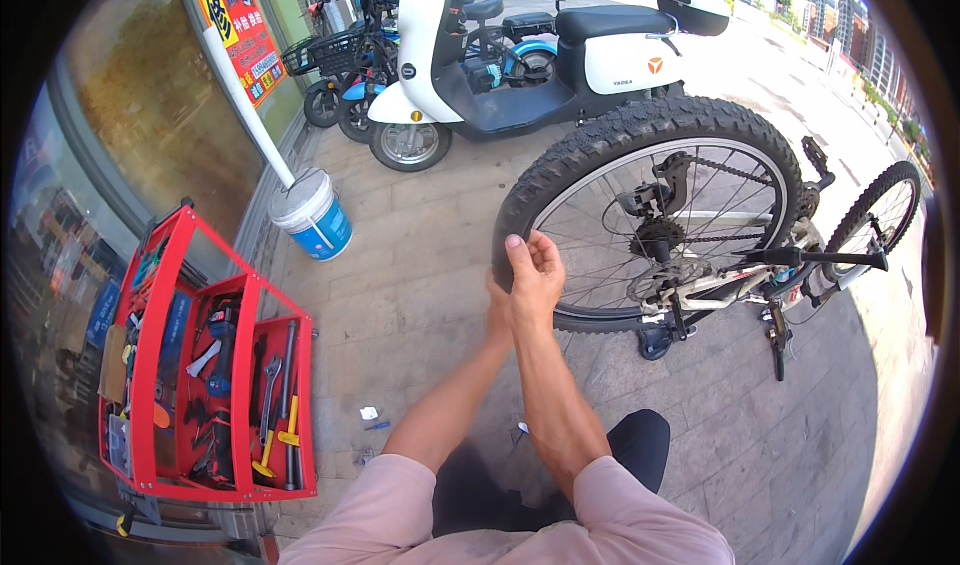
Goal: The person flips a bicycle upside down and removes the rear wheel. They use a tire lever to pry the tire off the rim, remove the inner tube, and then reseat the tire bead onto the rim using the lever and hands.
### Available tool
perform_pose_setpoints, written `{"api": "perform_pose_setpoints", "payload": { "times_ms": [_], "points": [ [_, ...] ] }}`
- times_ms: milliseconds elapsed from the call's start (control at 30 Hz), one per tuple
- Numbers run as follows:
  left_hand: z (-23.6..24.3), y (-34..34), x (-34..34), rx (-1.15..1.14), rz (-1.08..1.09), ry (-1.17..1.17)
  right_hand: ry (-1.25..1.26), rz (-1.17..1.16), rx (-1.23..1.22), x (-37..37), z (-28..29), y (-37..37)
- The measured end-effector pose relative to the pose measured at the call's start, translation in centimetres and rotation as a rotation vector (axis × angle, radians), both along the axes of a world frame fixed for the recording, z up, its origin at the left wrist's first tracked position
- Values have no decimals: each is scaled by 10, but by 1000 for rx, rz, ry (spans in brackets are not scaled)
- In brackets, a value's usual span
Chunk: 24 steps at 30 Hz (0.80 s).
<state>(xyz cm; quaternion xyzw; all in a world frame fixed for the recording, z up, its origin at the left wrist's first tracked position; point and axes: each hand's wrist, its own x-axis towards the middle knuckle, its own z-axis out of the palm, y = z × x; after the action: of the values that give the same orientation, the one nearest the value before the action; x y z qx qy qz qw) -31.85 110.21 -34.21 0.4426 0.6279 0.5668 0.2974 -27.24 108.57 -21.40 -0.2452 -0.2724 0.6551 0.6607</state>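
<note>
A bicycle (705, 290) stands upside down at my right, with its rear wheel raised toward me. Its thick black knobbly tyre (640, 125) sits around the silver rim, and the chain, sprockets and derailleur (672, 180) show near the hub. My right hand (537, 275) is closed at the near left side of this tyre, thumb up against the tread and fingers curled toward the rim. Behind its wrist, against the lower tyre, my left hand (497, 303) is mostly covered, and its fingers are hidden.
Left of me stands a red tool cart (155, 405) holding wrenches, hammers and a drill. A white and blue bucket (315, 220) with a pole is beyond it. A white scooter (480, 75) is parked ahead. Small scraps (370, 414) lie on the paving.
</note>
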Motion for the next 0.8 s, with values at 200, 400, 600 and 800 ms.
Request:
{"api": "perform_pose_setpoints", "payload": {
  "times_ms": [200,400,600,800],
  "points": [
    [-34,4,2,-38,-14,-3,-199,27,256,1,-63,17],
    [2,-21,-103,-129,-265,23,-163,274,344,21,-83,29],
    [159,-13,-5,516,286,910,-218,301,460,32,-71,15],
    [161,-10,-5,228,7,815,-338,249,206,43,-67,23]
  ]
}}
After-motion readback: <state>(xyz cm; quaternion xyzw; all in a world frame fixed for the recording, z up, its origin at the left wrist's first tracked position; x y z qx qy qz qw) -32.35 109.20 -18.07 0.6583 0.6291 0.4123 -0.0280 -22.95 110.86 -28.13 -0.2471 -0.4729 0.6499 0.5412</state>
